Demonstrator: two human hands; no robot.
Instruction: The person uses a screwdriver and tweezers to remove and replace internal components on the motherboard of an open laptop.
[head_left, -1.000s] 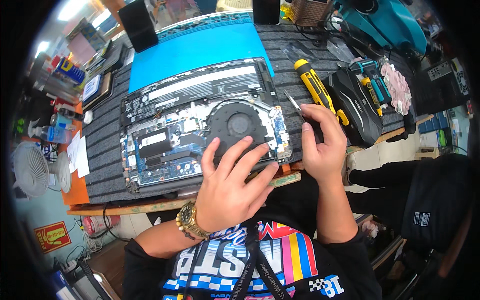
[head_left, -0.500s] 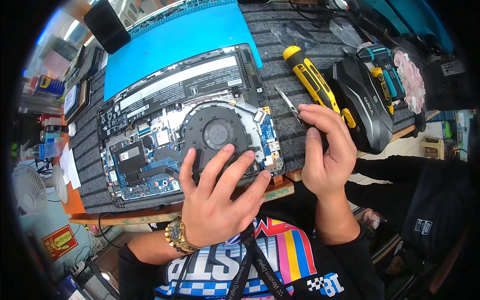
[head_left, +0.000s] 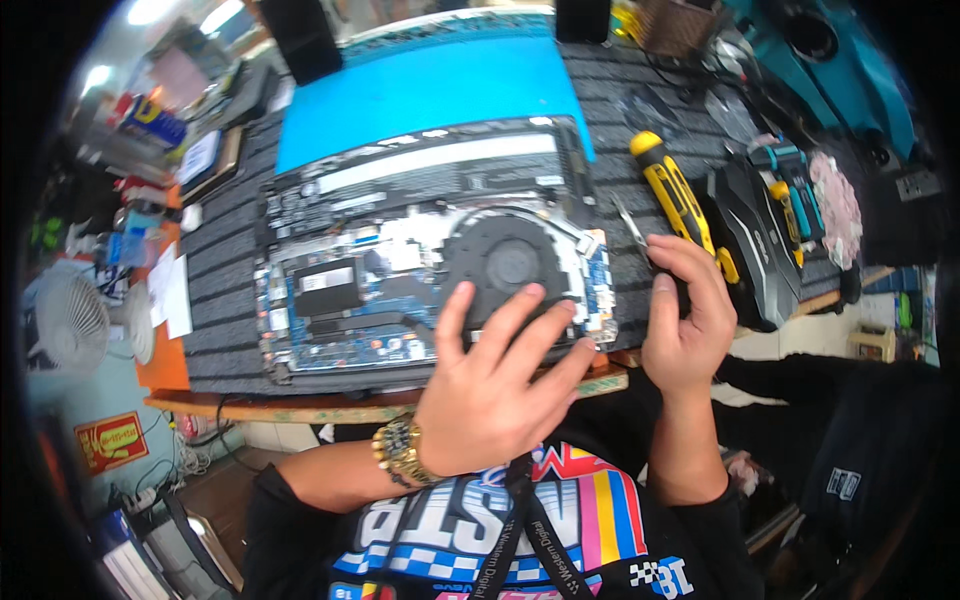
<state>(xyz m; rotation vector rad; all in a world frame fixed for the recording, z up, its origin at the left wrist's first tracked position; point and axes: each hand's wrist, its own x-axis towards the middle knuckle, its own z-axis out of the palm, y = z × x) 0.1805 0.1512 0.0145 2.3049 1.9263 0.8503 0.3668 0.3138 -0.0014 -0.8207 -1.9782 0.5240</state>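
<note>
An opened laptop lies on a grey ribbed mat, its long black battery at the far side and blue circuit board showing. My left hand is spread, its fingertips over the near part of the round black cooling fan and the laptop's near right corner. Beside the laptop's right edge, my right hand is curled, thumb and index finger closed around the near end of slim silver tweezers. The tweezers point away toward the far left; their near end is hidden by the fingers.
Right of my right hand lie a yellow-and-black screwdriver, a black angular case, a teal power tool and a pink crumpled cloth. A blue mat lies behind the laptop. A small fan stands at left.
The whole view has shifted, so the scene sits further right and slightly lower, with some blur. Both hands keep nearly the same places relative to the laptop and tweezers.
</note>
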